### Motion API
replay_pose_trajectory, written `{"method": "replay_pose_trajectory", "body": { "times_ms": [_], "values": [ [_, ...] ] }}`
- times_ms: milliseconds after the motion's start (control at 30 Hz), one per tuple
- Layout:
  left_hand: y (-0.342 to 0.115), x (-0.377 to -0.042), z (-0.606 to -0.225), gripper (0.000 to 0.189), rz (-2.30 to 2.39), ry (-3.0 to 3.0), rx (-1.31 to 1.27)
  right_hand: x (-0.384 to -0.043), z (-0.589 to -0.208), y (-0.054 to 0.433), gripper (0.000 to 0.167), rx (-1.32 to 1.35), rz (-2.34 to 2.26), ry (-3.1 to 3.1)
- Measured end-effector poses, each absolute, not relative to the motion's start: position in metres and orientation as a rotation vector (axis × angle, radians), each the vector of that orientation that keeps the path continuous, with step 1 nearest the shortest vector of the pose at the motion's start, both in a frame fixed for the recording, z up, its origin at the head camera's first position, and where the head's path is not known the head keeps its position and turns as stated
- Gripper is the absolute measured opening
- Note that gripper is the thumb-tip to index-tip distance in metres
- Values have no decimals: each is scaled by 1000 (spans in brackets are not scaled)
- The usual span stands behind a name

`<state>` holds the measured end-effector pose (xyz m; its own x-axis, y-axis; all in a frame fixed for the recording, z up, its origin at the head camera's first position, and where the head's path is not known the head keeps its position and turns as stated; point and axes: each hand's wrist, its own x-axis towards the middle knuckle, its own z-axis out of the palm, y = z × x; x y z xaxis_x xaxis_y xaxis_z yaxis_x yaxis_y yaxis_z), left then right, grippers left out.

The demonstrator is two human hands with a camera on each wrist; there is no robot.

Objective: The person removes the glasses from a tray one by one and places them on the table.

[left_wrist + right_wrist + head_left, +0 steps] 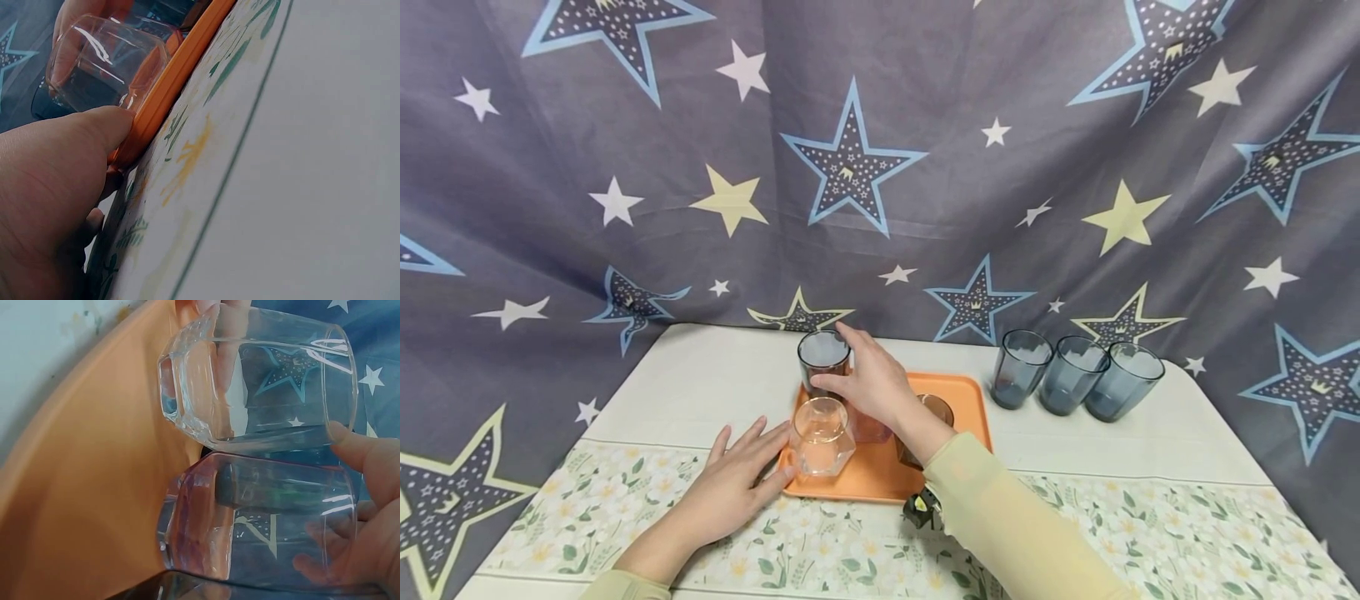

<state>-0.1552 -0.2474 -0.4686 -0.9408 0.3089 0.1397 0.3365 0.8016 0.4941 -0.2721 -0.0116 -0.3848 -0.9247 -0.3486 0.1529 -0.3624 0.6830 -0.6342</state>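
Note:
My right hand (876,379) grips a dark blue-grey glass tumbler (822,354) at the back left corner of an orange tray (880,479), thumb on the near side and fingers behind. My left hand (730,487) rests at the tray's left edge with fingers spread; in the left wrist view its thumb (109,125) lies against the rim. Just beside it, a clear faceted glass (822,454) stands on the tray. A pinkish glass (269,519) stands beside the clear one, partly covered by my right hand in the head view. My right wrist partly hides a brown glass (938,408).
Three blue glass tumblers, the left one (1018,371), the middle one (1071,379) and the right one (1122,383), stand in a row right of the tray. A floral cloth (1150,525) covers the table's front. Behind hangs a star-patterned curtain (955,192).

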Motion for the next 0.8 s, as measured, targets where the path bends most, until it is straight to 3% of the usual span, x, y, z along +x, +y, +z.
{"method": "replay_pose_trajectory", "body": {
  "times_ms": [800],
  "values": [
    [-248,-156,-470,64,-809,-2926,-529,-273,-385,-14,91,531,1189,-2831]
  ]
}}
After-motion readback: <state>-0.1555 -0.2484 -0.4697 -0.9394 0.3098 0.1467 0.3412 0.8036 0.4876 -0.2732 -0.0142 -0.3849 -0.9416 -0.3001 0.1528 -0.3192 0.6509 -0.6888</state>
